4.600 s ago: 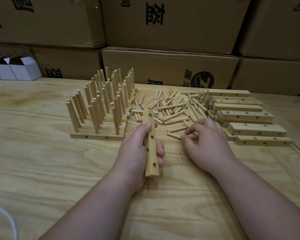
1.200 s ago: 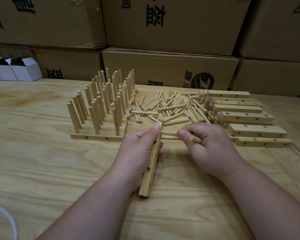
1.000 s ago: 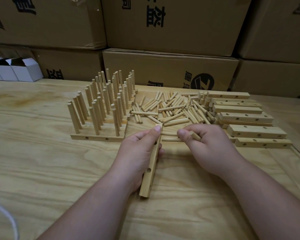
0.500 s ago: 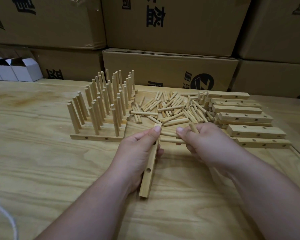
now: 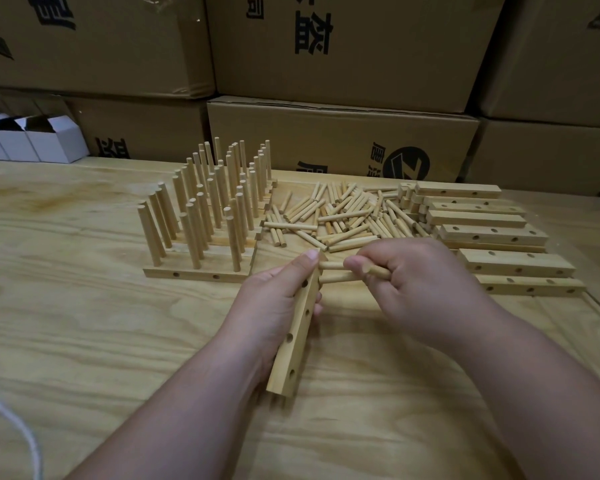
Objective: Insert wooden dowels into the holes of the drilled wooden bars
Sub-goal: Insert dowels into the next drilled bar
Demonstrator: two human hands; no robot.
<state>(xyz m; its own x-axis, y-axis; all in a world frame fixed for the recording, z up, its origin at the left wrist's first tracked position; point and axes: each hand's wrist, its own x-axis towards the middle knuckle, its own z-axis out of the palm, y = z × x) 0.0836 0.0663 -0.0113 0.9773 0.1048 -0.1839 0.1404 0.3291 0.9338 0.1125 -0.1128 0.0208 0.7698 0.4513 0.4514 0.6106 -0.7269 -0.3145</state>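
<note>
**Dowels meet the drilled bar**

The left hand (image 5: 274, 306) grips a drilled wooden bar (image 5: 298, 327) tilted on the counter (image 5: 84, 323). The right hand (image 5: 416, 282) pinches two dowels (image 5: 333, 271) whose tips touch the bar's far end. Beyond the bar lie the loose dowel pile (image 5: 343, 216), finished bars with upright dowels (image 5: 205, 216) to its left, and empty drilled bars (image 5: 492, 233) to its right.

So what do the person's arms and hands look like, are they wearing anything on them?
Both forearms are bare as far as the frame shows, with no sleeves in view. The left hand and right hand wear no gloves, and no rings, watch or wristbands are visible. The nails that show look short and unpainted.
</note>
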